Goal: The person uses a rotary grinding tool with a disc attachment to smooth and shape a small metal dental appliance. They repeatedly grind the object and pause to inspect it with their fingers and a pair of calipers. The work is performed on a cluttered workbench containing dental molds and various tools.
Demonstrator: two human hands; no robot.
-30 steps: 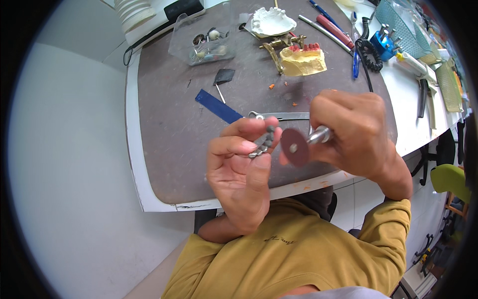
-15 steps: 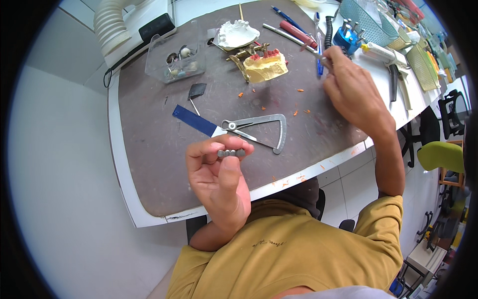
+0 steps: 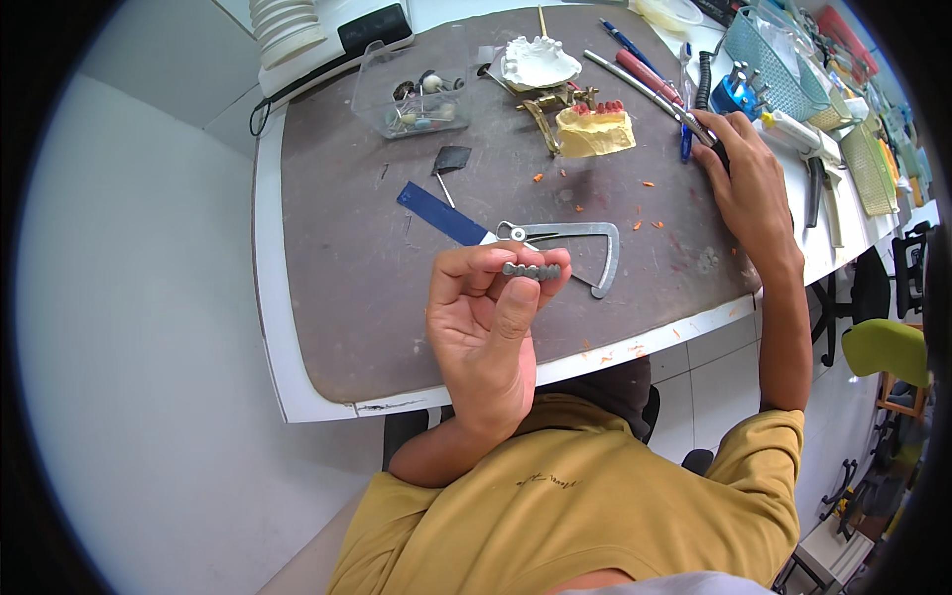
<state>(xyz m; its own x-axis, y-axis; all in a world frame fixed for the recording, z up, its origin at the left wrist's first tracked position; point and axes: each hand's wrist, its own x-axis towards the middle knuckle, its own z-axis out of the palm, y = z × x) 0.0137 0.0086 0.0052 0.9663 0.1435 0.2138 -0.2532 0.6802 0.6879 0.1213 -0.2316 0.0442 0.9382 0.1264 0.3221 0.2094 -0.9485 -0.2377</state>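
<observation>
Metal dental bridge (image 3: 532, 271) pinched betw. thumb & fingers of L hand (image 3: 486, 342), above bench (image 3: 342, 297) nr. front edge. R hand (image 3: 752, 188) at dark-and-silver tool (image 3: 721, 154) nr. bench's R edge; fingers curled, can't tell if gripping. Caliper (image 3: 608, 260) just beyond bridge. Yellow model (image 3: 595, 137) w/ red teeth, white cast (image 3: 540, 65) twd. far edge.

I see L hand (image 3: 486, 342) raised, thumb (image 3: 514, 309) and fingers (image 3: 466, 266) pinched. R arm (image 3: 785, 327) is extended fwd, w/ R hand (image 3: 751, 183) half-curled.
</observation>
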